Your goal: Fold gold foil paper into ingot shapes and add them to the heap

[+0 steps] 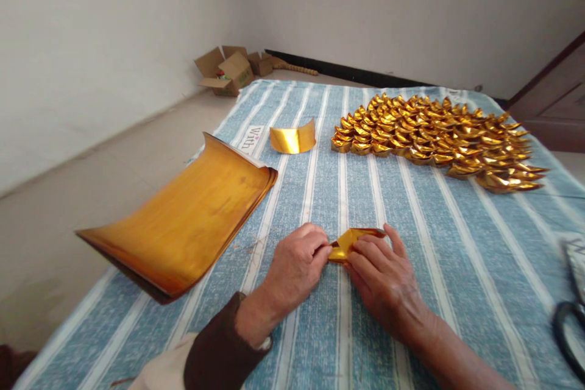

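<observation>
Hands meet at the near middle of a blue-and-white striped cloth [411,219] that covers the work surface, both closed on one small folded piece of shiny gold foil paper [348,242]. The left hand [296,268], coming out of a dark brown sleeve [219,350], pinches the left end of the piece between thumb and fingertips; the right hand [381,274] lies over its right part, fingers pressing it down against the cloth, with one folded edge showing above the knuckles. The piece sits low on the cloth between the two hands, touching both. To the left, a thick stack of large gold foil sheets [183,219] curls upward at its far end and overhangs the cloth's left edge. Beyond the hands, a single curved strip of gold foil [292,138] stands on its edge, apart from everything else. Farther right, a wide spread of finished gold foil ingot shapes [439,137] lies in overlapping rows. At the right edge, black scissor handles [569,332] are partly in view, well apart from the hands. On the floor by the white wall, open brown cardboard boxes [228,70] sit in the corner.
</observation>
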### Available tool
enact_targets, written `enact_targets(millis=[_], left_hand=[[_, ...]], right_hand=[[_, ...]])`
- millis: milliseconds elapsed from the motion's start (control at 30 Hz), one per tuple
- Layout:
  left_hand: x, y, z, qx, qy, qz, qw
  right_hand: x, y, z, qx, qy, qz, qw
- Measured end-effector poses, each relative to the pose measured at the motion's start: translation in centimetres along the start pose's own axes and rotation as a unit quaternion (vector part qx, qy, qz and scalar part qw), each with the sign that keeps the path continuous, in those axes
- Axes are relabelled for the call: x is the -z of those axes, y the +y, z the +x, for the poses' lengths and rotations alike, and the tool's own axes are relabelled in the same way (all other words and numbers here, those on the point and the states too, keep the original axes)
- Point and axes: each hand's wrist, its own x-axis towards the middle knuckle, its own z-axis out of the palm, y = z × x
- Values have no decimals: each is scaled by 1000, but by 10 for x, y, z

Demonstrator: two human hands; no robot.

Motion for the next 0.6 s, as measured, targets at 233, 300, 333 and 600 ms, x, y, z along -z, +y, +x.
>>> enact_targets(millis=[233, 300, 333, 600], left_hand=[[-2, 3, 0, 7, 18, 11, 1000], [-3, 3, 0, 8, 21, 13, 1000], [-3, 3, 0, 9, 21, 14, 1000], [-6, 2, -2, 13, 26, 36, 999]], right_hand=[[3, 0, -2, 25, -50, -43, 998], [3, 0, -2, 24, -60, -44, 997], [3, -1, -2, 22, -64, -45, 997], [3, -2, -2, 20, -68, -56, 996]])
